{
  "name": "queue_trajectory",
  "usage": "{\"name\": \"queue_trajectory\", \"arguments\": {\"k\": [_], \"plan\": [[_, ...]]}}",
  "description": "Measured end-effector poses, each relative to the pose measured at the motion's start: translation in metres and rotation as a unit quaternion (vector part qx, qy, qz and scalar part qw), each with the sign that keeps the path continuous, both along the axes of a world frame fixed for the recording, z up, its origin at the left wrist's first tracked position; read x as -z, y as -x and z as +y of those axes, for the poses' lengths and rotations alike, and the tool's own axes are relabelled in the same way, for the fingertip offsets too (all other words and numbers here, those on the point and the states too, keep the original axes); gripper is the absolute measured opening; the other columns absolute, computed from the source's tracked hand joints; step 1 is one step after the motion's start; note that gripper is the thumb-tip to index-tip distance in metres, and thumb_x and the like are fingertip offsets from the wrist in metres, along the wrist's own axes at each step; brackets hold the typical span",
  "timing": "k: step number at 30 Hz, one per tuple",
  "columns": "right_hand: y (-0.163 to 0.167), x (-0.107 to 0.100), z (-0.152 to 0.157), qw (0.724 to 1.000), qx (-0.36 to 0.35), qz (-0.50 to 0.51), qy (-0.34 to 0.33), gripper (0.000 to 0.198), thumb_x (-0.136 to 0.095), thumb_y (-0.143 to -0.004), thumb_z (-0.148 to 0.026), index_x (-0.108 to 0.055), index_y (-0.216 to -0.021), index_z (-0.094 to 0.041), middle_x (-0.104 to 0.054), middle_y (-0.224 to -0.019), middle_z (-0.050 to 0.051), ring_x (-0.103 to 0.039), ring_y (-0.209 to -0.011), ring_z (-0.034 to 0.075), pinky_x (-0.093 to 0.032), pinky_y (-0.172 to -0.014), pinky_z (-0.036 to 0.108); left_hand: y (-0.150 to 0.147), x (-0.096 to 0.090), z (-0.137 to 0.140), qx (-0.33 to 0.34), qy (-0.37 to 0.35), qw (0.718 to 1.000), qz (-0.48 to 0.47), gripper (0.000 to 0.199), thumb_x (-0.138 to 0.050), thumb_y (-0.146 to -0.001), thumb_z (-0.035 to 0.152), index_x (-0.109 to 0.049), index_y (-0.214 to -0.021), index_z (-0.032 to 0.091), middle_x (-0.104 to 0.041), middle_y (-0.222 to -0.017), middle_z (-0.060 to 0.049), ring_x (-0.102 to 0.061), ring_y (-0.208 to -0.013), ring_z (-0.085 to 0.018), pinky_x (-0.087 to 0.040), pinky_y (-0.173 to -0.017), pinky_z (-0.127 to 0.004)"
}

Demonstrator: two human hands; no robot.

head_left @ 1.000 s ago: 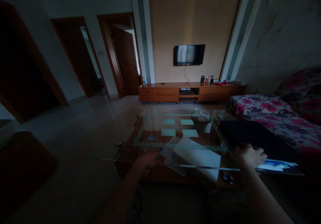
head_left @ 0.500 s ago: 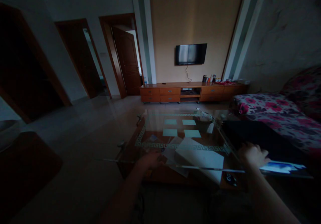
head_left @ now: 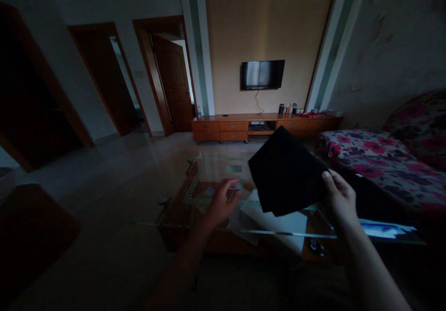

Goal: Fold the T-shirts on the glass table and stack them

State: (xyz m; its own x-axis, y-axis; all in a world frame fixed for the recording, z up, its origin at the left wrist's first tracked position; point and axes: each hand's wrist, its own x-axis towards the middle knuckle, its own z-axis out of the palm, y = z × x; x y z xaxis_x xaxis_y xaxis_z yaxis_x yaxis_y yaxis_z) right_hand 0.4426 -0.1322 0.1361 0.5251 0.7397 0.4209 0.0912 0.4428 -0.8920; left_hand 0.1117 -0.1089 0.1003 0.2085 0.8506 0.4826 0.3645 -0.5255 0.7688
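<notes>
My right hand (head_left: 340, 198) grips the right corner of a black folded cloth (head_left: 287, 174), thumb on top, and holds it up above the glass coffee table (head_left: 205, 226). The cloth hangs as a flat, tilted piece; whether it is a garment I cannot tell. My left hand (head_left: 226, 202) is raised over the table, left of the cloth and apart from it, with the fingers curved, spread and holding nothing. To the right, behind my right hand, lies a dark pile (head_left: 379, 204) that looks like cloth, and a blue-and-white packet (head_left: 386, 230) sticks out at its near edge.
Beneath the glass are a white box (head_left: 275, 226) and a small black object (head_left: 316, 247). A flowered sofa (head_left: 365, 146) stands at the right. Across the floor are a low wooden cabinet (head_left: 233, 126) and a wall television (head_left: 263, 74). A brown piece of furniture (head_left: 38, 223) is at the left.
My right hand has lifted the black cloth off the dark pile and brought it left over the table. My left hand has risen from near the table's front edge.
</notes>
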Motion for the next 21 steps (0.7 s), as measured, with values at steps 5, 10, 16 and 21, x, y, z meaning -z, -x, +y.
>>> {"name": "queue_trajectory", "arguments": {"k": [5,10,16,21], "plan": [[0.038,0.002,0.004,0.936,-0.189,0.269,0.125,0.025,-0.075,-0.083,-0.037,-0.073,-0.101,-0.021,-0.078,-0.097,0.005,-0.074,-0.092,0.022,-0.062,-0.081,0.030,0.007,0.012,0.003,0.025,0.146,0.989,-0.022,0.057,-0.064,-0.091,0.036,-0.045,-0.143,0.021,-0.057,-0.136,-0.014,-0.064,-0.113,-0.024,-0.053,-0.097,-0.041],[0.056,0.017,0.015,0.885,-0.226,0.356,0.198,0.019,-0.060,-0.095,-0.031,-0.073,-0.104,-0.020,-0.079,-0.096,0.006,-0.075,-0.090,0.020,-0.064,-0.078,0.030,0.002,0.014,-0.010,0.163,0.255,0.952,-0.044,0.046,-0.065,-0.090,0.048,-0.055,-0.125,0.019,-0.065,-0.116,-0.010,-0.070,-0.090,-0.020,-0.056,-0.075,-0.034],[0.066,0.035,0.032,0.889,-0.194,0.384,0.156,0.017,-0.057,-0.096,-0.025,-0.072,-0.104,-0.022,-0.078,-0.098,0.001,-0.073,-0.092,0.015,-0.062,-0.081,0.024,-0.006,0.002,-0.039,0.188,0.097,0.970,0.123,0.054,-0.082,-0.076,0.037,-0.061,-0.124,0.024,-0.066,-0.120,-0.006,-0.063,-0.108,-0.023,-0.050,-0.093,-0.034],[0.063,0.039,0.034,0.888,-0.196,0.385,0.158,0.017,-0.057,-0.095,-0.024,-0.072,-0.104,-0.023,-0.078,-0.100,0.002,-0.073,-0.093,0.016,-0.062,-0.081,0.026,-0.001,0.004,-0.035,0.136,0.018,0.963,0.232,0.029,-0.060,-0.082,0.011,-0.066,-0.108,0.023,-0.066,-0.112,-0.005,-0.062,-0.104,-0.020,-0.048,-0.089,-0.031]]}}
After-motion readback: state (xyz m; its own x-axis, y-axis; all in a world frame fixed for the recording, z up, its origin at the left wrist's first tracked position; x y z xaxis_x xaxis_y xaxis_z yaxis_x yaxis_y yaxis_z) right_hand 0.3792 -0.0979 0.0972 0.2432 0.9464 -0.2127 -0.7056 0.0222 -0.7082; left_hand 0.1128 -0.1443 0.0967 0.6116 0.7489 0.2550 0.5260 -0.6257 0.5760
